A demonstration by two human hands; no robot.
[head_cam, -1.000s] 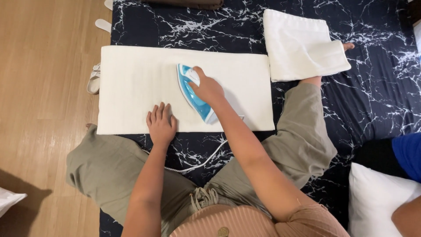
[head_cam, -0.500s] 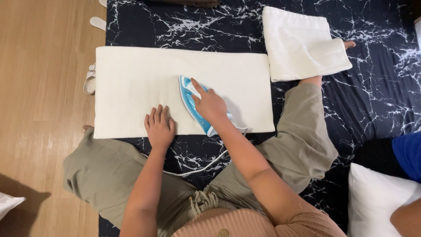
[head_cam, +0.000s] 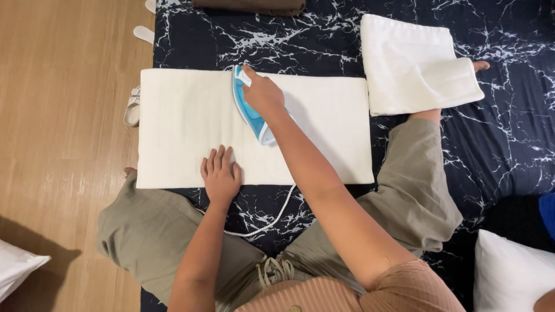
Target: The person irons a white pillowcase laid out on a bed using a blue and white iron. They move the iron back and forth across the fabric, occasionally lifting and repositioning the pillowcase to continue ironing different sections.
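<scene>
A cream rectangular cloth (head_cam: 173, 124) lies flat on a dark marble-patterned mat (head_cam: 324, 34). My right hand (head_cam: 263, 92) grips a blue and white iron (head_cam: 245, 112) that rests on the cloth's upper middle, tip pointing away from me. My left hand (head_cam: 221, 176) presses flat, fingers spread, on the cloth's near edge. The iron's white cord (head_cam: 272, 222) trails from under my right arm towards my lap. I sit cross-legged in olive trousers.
A folded cream cloth (head_cam: 413, 63) lies at the upper right, over my foot. White pillows sit at the lower right (head_cam: 511, 274) and lower left (head_cam: 17, 268). Wooden floor (head_cam: 63, 144) runs along the left, with white slippers (head_cam: 134, 107) beside the mat. A brown object (head_cam: 248, 6) lies at the top.
My right hand has pushed the iron away from me, from the cloth's middle towards its far edge. My left hand stays pressed on the near edge.
</scene>
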